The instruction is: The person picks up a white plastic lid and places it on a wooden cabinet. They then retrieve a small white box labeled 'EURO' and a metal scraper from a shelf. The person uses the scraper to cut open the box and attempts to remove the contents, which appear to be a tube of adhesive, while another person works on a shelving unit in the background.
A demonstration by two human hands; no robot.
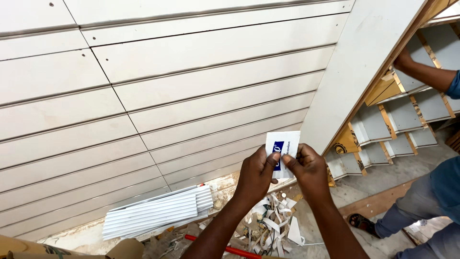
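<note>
both hands up in front of the slatted wall (143, 96) — left hand (255, 175) and right hand (306, 168) pinch a small white-and-blue sachet (282, 149) by its lower edge, fingers closed on it from either side. the sachet looks whole, no tear showing yet, so opening isn't done as far as i can see. white strips (153, 216) and offcuts (275, 225) lie on the floor below. another person (431, 76) reaches into the shelving on the right.
</note>
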